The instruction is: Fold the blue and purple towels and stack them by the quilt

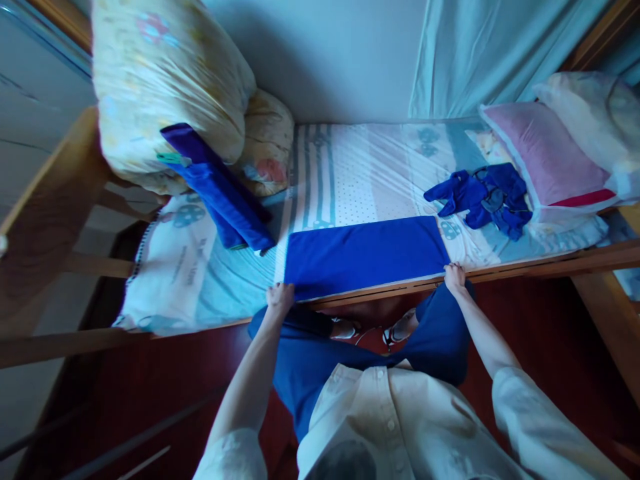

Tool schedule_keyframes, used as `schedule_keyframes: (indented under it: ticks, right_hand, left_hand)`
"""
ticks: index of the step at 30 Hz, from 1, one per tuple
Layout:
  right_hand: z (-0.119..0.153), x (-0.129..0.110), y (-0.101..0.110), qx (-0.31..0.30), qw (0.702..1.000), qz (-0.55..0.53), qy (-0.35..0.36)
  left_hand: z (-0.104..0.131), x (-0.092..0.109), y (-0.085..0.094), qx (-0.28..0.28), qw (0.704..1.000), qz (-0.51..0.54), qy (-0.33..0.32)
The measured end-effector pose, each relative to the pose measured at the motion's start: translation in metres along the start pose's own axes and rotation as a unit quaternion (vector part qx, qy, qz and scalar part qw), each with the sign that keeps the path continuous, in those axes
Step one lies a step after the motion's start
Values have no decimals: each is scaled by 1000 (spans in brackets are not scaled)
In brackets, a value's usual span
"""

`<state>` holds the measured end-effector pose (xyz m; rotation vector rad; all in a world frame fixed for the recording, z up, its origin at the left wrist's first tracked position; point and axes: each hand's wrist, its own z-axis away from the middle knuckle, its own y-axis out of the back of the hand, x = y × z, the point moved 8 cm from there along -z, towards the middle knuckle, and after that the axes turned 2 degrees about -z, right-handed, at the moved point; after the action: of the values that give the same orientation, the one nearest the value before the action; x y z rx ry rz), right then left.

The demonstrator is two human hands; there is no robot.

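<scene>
A blue cloth [367,257] lies flat as a long rectangle along the front edge of the bed. My left hand [280,298] is closed on its near left corner. At its near right corner, my right hand [455,276] pinches the cloth with fingers closed. To the left, folded blue garments [217,190] lean from the big floral bundle down onto the mattress. A crumpled heap of small blue garments [485,199] lies to the right of the cloth.
A patterned sheet [350,173] covers the bed. Large floral bedding [170,87] stands at the left, a pink pillow [555,150] at the right. Wooden rails [545,267] edge the bed. My legs are against the front edge.
</scene>
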<state>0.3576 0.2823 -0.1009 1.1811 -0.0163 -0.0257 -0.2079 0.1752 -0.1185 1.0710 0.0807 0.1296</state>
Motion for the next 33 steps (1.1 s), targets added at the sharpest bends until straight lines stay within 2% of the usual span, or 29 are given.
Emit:
schedule_keyframes:
  ticks: [3,6,9,12,15,18,20,22,24,27,29,33]
  right_hand:
    - [2,-13,1,18,1000,18,-2]
    - [3,-48,5,52,998,9,45]
    - [5,-107,4,73,988,-41,130]
    - [12,-179,-5,72,966,-138,207]
    - [26,-255,-16,63,924,-245,286]
    - [38,-327,-28,45,883,-312,347]
    - [38,-366,-39,26,868,-327,373]
    - [32,-393,-54,4,861,-328,389]
    - [22,-405,-68,-8,857,-324,401]
    - [11,-401,-82,-12,847,-311,430]
    - [7,-388,-84,-8,845,-299,443]
    - [-6,-346,-76,6,857,-277,433]
  left_hand:
    - [-14,18,8,55,998,11,21]
    - [-26,52,17,153,983,98,19]
    - [-37,83,7,179,965,188,42]
    - [-43,101,-13,184,951,236,74]
    - [-43,104,-26,229,936,254,79]
    - [-43,97,-36,264,924,269,67]
    - [-44,92,-42,265,920,281,62]
    - [-45,89,-47,257,919,293,60]
    - [-44,90,-48,256,918,299,53]
    - [-40,92,-43,275,911,304,46]
    - [-39,92,-39,283,907,308,52]
    - [-38,92,-37,279,904,317,62]
